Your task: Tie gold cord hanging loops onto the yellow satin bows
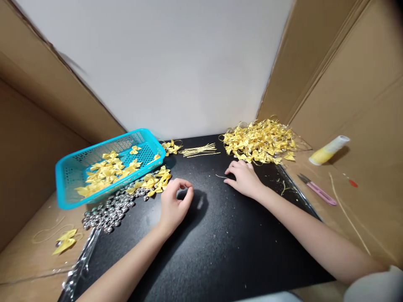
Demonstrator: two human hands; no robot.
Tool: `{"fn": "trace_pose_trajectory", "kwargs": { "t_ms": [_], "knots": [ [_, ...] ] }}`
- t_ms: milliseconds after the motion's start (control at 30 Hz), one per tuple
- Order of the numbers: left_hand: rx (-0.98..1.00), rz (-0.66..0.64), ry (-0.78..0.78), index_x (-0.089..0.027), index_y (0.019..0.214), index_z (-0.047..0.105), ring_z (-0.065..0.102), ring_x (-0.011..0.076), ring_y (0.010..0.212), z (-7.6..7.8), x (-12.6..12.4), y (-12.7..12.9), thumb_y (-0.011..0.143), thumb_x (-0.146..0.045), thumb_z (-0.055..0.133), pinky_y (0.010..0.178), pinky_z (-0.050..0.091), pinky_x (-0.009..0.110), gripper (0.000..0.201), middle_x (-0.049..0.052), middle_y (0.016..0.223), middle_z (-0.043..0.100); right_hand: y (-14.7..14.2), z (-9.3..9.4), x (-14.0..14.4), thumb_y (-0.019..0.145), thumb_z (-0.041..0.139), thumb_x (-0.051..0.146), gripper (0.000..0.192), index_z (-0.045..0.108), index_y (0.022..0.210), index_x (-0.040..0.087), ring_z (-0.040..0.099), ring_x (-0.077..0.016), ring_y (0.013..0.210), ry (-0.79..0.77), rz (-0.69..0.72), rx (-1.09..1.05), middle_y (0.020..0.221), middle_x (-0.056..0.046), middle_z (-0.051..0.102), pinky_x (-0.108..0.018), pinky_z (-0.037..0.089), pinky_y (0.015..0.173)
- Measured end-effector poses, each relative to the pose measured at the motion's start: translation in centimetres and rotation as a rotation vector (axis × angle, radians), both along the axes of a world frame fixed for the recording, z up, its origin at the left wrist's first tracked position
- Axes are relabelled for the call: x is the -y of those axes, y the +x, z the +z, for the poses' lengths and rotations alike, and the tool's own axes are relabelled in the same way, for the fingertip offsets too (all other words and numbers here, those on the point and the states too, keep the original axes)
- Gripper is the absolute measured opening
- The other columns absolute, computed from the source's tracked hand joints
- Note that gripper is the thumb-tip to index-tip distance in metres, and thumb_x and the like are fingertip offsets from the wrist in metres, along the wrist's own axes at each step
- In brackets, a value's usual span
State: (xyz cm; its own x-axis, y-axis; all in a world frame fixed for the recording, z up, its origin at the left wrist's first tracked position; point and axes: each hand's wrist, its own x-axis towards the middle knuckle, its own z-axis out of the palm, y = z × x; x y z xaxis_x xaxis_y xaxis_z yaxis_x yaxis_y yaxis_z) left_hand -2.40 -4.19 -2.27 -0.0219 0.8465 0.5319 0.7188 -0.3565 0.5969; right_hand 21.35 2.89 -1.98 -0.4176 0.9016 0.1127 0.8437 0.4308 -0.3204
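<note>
My left hand (176, 203) hovers over the black tabletop (214, 235) near the middle, its fingers curled and thumb tip close to the index finger. Whatever may be between those fingertips is hidden or too small to name. My right hand (244, 178) is further right, in front of a heap of yellow ribbon bows with cord loops (261, 140). Its thumb and index tip are apart, with a short thin cord (221, 176) between or beside them. Loose yellow bows (157, 180) and many silver beads (110, 212) lie left of my left hand.
A blue plastic basket (59, 180) with yellow bows stands at left. Cut yellow cords (201, 150) lie at the back. Pink-handled snips (317, 191), a thread cone (329, 150) and a red tag (353, 183) rest on the right cardboard. Cardboard walls (355, 84) flank the table.
</note>
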Motion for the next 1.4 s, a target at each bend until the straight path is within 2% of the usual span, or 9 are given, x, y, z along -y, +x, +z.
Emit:
{"fn": "trace_pose_trajectory", "kwargs": {
  "t_ms": [167,300,400,567,767,933,1067,1267,1400],
  "knots": [
    [0.002,-0.067,-0.077,-0.020,0.075,0.058,0.058,0.0162,0.070,-0.5,1.8,0.5,0.084,-0.020,0.055,0.068,0.047,0.030,0.010,0.000,0.071,0.063,-3.1,0.6,-2.4,0.076,0.076,0.022,0.006,0.071,0.072,0.020,0.057,-0.0306,0.098,-0.048,0.050,0.044,0.091,-0.010,0.070,-0.048,0.036,0.087],
    [0.026,-0.076,-0.110,-0.020,0.075,0.059,0.058,0.0159,0.070,-0.8,1.7,1.1,0.084,-0.020,0.056,0.067,0.047,0.029,0.010,0.000,0.071,0.064,-4.4,1.0,-3.3,0.072,0.075,0.009,0.021,0.066,0.055,0.016,0.060,-0.0319,0.096,-0.126,0.095,0.052,0.079,-0.012,0.072,-0.052,0.033,0.090],
    [0.041,-0.069,-0.142,-0.019,0.075,0.060,0.058,0.0157,0.069,-1.1,1.6,0.9,0.084,-0.022,0.056,0.067,0.047,0.029,0.011,0.000,0.071,0.064,-4.3,1.6,-3.5,0.073,0.074,0.013,0.023,0.066,0.053,0.017,0.063,-0.0272,0.089,-0.232,0.179,-0.004,0.073,-0.009,0.072,-0.045,0.038,0.087],
    [0.043,-0.114,-0.164,-0.019,0.081,0.065,0.061,0.0179,0.077,-1.0,1.1,0.5,0.084,-0.024,0.059,0.071,0.049,0.031,0.008,0.003,0.080,0.069,-2.5,3.7,-4.2,0.087,0.059,0.026,0.017,0.072,0.078,0.018,0.061,-0.0127,0.066,-0.423,0.312,-0.203,0.073,0.001,0.071,-0.026,0.044,0.066],
    [0.050,-0.251,-0.204,-0.023,0.115,0.067,0.060,0.0247,0.106,0.8,-2.5,2.4,0.080,-0.033,0.069,0.083,0.050,0.038,0.036,0.008,0.117,0.070,-1.3,5.5,-4.2,0.080,0.064,0.036,0.021,0.064,0.069,0.018,0.046,-0.0095,0.058,-0.676,0.360,-0.655,0.063,0.005,0.057,-0.023,0.036,0.057],
    [0.160,-0.471,-0.466,-0.020,0.100,0.076,0.064,0.0234,0.093,1.9,-4.9,4.9,0.082,-0.037,0.067,0.084,0.048,0.036,0.026,0.007,0.100,0.076,-0.1,5.7,-4.0,0.078,0.066,0.034,0.021,0.061,0.068,0.017,0.041,-0.0085,0.060,-0.786,0.236,-0.831,0.071,0.003,0.056,-0.023,0.030,0.055],
    [0.425,-0.640,-0.722,-0.016,0.089,0.079,0.066,0.0204,0.086,1.6,-4.8,5.9,0.083,-0.039,0.065,0.084,0.047,0.031,0.027,0.008,0.090,0.078,1.7,5.3,-3.3,0.080,0.066,0.025,0.017,0.060,0.066,0.016,0.041,-0.0086,0.061,-0.863,-0.002,-0.960,0.069,0.002,0.053,-0.022,0.030,0.054],
    [0.708,-0.654,-1.058,-0.016,0.080,0.079,0.053,0.0114,0.063,0.4,-3.9,6.3,0.072,-0.040,0.076,0.064,0.040,0.023,0.025,0.006,0.073,0.076,3.8,3.8,-1.1,0.081,0.062,0.018,0.014,0.060,0.068,0.015,0.044,-0.0076,0.057,-0.886,-0.257,-1.035,0.071,0.000,0.056,-0.020,0.029,0.049],
    [0.826,-0.628,-1.281,-0.014,0.073,0.078,0.046,0.0082,0.056,0.9,-4.0,5.8,0.064,-0.040,0.081,0.056,0.033,0.021,0.028,0.006,0.065,0.072,5.5,2.8,-0.2,0.084,0.060,0.019,0.008,0.062,0.076,0.016,0.048,-0.0071,0.060,-0.774,-0.368,-1.072,0.079,-0.001,0.062,-0.020,0.032,0.052]
  ]
}}
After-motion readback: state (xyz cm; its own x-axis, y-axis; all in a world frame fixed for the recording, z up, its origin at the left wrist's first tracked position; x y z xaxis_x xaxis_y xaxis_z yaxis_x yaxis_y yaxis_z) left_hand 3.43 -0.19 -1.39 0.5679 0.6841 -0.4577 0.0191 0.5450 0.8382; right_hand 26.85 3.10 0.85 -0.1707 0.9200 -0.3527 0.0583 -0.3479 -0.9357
